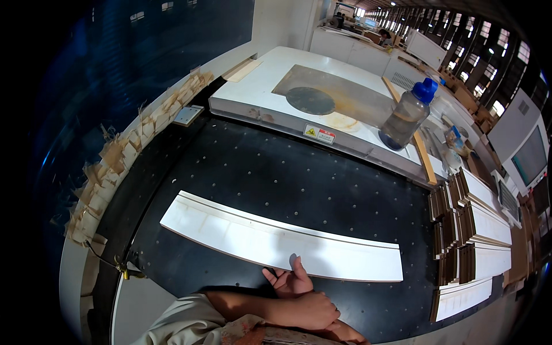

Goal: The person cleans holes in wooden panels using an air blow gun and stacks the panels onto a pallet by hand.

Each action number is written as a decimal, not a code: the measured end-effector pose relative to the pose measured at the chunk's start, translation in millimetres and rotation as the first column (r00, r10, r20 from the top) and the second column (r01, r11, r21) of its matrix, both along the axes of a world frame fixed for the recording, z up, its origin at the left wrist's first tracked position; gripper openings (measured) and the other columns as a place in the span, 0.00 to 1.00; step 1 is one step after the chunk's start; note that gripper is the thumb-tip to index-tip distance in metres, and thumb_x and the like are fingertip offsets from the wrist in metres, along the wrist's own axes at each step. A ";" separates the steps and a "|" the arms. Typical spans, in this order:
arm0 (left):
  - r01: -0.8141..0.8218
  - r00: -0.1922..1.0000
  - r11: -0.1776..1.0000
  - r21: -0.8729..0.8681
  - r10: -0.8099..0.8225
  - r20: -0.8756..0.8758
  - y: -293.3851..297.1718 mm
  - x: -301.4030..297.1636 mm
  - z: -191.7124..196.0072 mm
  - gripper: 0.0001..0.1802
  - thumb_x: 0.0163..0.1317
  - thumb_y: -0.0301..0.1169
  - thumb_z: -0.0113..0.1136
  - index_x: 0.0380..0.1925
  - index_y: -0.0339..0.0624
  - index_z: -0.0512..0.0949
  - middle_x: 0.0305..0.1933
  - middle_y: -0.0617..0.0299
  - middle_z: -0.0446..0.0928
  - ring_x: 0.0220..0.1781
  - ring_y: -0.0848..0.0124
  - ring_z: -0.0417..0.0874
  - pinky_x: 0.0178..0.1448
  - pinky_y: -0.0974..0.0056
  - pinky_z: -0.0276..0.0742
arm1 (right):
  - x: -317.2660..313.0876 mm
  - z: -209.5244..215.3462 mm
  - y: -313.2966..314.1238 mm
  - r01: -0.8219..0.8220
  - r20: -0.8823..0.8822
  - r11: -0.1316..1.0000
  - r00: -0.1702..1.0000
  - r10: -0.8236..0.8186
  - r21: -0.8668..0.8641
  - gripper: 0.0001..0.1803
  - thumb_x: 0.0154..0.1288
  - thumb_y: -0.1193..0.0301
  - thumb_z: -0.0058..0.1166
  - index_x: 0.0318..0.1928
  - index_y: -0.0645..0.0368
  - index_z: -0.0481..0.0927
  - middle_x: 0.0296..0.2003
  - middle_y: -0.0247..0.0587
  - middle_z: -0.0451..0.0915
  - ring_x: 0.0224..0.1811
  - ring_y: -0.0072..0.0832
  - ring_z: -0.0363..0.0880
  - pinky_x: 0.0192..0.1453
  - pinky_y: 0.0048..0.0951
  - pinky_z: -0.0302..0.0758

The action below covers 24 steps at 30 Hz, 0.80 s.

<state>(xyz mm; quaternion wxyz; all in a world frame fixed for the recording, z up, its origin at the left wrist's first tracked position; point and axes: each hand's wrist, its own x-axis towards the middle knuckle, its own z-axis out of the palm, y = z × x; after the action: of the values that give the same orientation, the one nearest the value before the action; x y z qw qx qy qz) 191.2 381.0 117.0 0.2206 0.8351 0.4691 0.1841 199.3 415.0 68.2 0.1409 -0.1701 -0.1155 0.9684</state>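
Observation:
A long white panel (276,241) with a thin groove along its far edge lies flat on the black perforated table (287,172). My right hand (289,280) rests palm down at the panel's near edge, fingers apart, one fingertip touching the white surface. My left hand (315,310) comes across from the left on a light-sleeved forearm and lies curled over my right wrist, holding nothing.
Stacks of white panels with brown edges (474,230) stand at the table's right side. A clear bottle with a blue cap (405,115) sits on the white machine top (270,69) behind, beside a wooden strip (422,155). Wood scraps (123,155) line the left rim. A monitor (529,155) is at far right.

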 end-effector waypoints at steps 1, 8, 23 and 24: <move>0.004 1.000 1.000 0.011 -0.004 -0.008 0.2 0.3 -0.8 0.11 0.56 0.36 0.49 0.22 0.43 0.76 0.22 0.57 0.77 0.25 0.60 0.79 0.31 0.59 0.71 | -0.3 -0.6 0.2 -0.004 -0.002 1.000 1.000 0.004 -0.005 0.20 0.66 0.53 0.46 0.54 0.45 0.70 0.51 0.26 0.76 0.56 0.24 0.72 0.57 0.38 0.70; -0.019 1.000 1.000 0.022 0.019 -0.003 0.6 1.3 -2.9 0.11 0.55 0.34 0.49 0.21 0.42 0.76 0.22 0.56 0.77 0.25 0.60 0.80 0.32 0.58 0.72 | -0.2 2.3 0.7 -0.008 -0.002 1.000 1.000 0.008 0.004 0.20 0.66 0.52 0.45 0.54 0.45 0.69 0.51 0.25 0.75 0.56 0.24 0.71 0.58 0.38 0.68; -0.020 1.000 1.000 -0.009 0.020 0.001 0.2 3.0 -7.5 0.11 0.54 0.33 0.49 0.20 0.41 0.76 0.22 0.56 0.77 0.27 0.60 0.80 0.33 0.58 0.72 | -0.3 -0.3 -0.5 -0.015 -0.012 1.000 1.000 0.015 0.023 0.23 0.67 0.50 0.42 0.58 0.43 0.66 0.54 0.25 0.73 0.59 0.25 0.68 0.59 0.39 0.67; -0.024 1.000 1.000 0.011 0.024 0.003 -0.1 4.0 -9.0 0.11 0.54 0.34 0.49 0.20 0.41 0.76 0.22 0.57 0.77 0.26 0.61 0.80 0.33 0.58 0.72 | 0.2 -0.2 -0.6 -0.014 -0.013 1.000 1.000 0.014 0.024 0.23 0.67 0.50 0.42 0.58 0.43 0.66 0.54 0.25 0.73 0.59 0.25 0.68 0.59 0.39 0.67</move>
<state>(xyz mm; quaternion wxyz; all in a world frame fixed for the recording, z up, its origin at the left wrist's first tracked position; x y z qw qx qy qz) 195.2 380.9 108.1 0.2142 0.8304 0.4778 0.1905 199.5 414.4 68.0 0.1369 -0.1614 -0.1273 0.9690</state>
